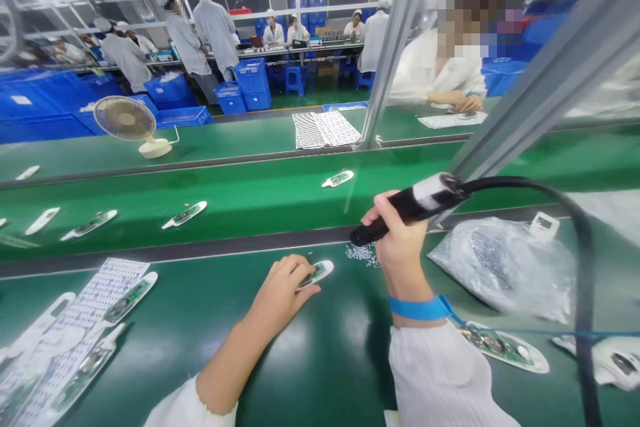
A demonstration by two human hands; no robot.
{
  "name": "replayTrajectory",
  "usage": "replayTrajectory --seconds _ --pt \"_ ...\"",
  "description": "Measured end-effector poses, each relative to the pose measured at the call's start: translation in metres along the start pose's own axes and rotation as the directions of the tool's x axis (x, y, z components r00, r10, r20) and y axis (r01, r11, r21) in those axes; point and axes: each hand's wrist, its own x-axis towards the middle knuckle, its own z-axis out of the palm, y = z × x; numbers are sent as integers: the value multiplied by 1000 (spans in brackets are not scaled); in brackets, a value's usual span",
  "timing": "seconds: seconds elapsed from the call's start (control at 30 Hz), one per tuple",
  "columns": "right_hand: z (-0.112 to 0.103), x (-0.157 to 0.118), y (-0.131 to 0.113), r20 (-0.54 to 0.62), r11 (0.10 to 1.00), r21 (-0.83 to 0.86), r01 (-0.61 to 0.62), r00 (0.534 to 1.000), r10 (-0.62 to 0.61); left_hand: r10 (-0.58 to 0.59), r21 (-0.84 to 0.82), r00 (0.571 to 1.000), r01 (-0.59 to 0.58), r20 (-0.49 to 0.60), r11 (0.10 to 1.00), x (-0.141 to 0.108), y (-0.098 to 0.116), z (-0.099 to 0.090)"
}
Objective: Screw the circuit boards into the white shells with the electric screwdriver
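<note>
My left hand [280,287] rests its fingers on a white plastic housing with a green circuit board [316,273], pinning it to the green bench mat. My right hand [397,243] grips a black electric screwdriver [405,210], whose tip points left just above a small pile of silver screws [361,255]. A black cable runs from the screwdriver's rear end. A blue antistatic wrist strap [417,307] circles my right wrist. More white housings with boards [127,300] lie at lower left beside a printed label sheet [85,313], and another [505,347] lies at lower right.
A clear plastic bag of parts [500,267] sits to my right. Beyond the bench, a green conveyor belt [225,193] carries several white housings. Behind a metal upright, a co-worker [440,73] works at the far bench, near a fan [125,119] and blue crates [250,83].
</note>
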Motion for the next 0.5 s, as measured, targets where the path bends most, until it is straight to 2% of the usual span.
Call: replayTrajectory --seconds 0.13,0.23,0.4,0.5 --pt "0 2 -5 -13 999 35 16 1000 -15 -7 -24 998 6 -66 1000 8 6 -9" --pt "1 1 -7 -1 999 47 -3 1000 3 -46 -32 992 43 -120 999 32 17 -12" --pt "2 0 -11 21 998 67 -23 1000 22 -75 20 996 74 53 997 85 35 -4" --pt "1 2 -14 31 997 77 -21 999 19 -102 51 989 96 108 994 100 38 2"
